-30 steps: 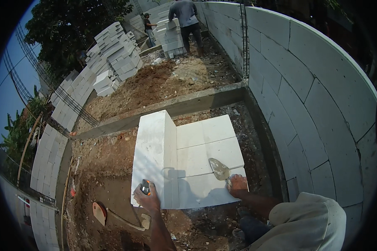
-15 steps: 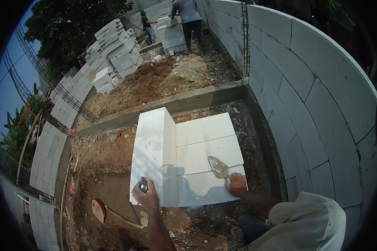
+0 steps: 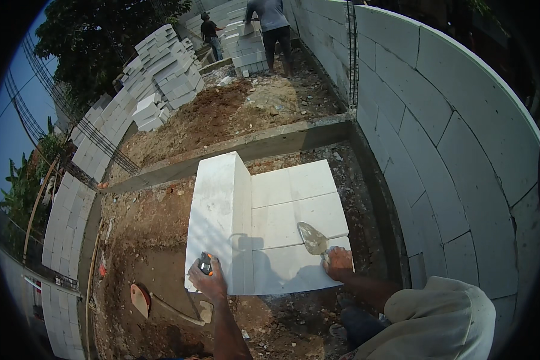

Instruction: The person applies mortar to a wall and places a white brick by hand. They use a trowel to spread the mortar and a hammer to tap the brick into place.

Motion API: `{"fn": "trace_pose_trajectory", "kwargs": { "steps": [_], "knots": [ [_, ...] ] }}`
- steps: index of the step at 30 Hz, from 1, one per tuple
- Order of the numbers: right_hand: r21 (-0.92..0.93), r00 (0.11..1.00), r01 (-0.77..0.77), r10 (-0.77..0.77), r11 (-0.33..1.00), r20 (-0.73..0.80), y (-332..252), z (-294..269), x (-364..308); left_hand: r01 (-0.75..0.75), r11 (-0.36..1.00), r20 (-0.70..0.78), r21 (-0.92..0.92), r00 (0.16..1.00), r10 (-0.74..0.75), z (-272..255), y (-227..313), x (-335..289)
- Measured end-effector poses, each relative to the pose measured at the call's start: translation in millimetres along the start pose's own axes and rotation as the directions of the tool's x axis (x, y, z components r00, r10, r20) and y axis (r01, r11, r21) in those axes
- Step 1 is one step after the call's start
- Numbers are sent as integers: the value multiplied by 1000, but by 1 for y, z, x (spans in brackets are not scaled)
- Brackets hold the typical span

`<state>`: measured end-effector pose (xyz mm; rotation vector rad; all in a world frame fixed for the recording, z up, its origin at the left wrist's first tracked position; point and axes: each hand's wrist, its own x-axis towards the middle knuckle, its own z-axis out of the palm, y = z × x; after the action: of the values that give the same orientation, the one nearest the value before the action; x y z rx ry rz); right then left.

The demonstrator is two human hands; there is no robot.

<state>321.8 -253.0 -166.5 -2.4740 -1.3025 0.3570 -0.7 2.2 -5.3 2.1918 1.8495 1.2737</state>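
1. I see rough brown ground (image 3: 147,222) carrying a stack of white blocks (image 3: 294,213).
2. On its left, I see a long block (image 3: 213,192) standing higher.
3. At that block's near end is a black-and-orange tape measure (image 3: 206,263), in the left hand (image 3: 209,279).
4. Over the lower blocks (image 3: 311,179) I see a trowel (image 3: 312,239), gripped by the right hand (image 3: 339,264).
5. On the ground, left of the stack, lies a red-edged flat piece (image 3: 140,300).

- Hard sunlight nearly washed out the tops of the white blocks (image 3: 300,219).
- A grey shadow (image 3: 274,265) crossed their near end.
- The wall (image 3: 438,144) on the right stood shaded, its upper edge bright.
- The far-left tree (image 3: 102,39) went almost black.
- Fisheye distortion bowed the wall; black ringed the corners.
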Motion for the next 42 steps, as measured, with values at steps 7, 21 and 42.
{"fn": "trace_pose_trajectory", "kwargs": {
  "steps": [7,21,42],
  "knots": [
    [-20,1000,-1,0,1000,-11,0,-1,0,2,1000,11,9,1000,-2,0,3,0],
    [-9,998,27,-27,1000,-50,-1,-2,0,52,999,49,-3,997,-52,-7,11,1],
    [2,1000,-2,2,1000,7,0,-1,0,-16,1000,-11,1,1000,16,1,0,0]
  ]
}}
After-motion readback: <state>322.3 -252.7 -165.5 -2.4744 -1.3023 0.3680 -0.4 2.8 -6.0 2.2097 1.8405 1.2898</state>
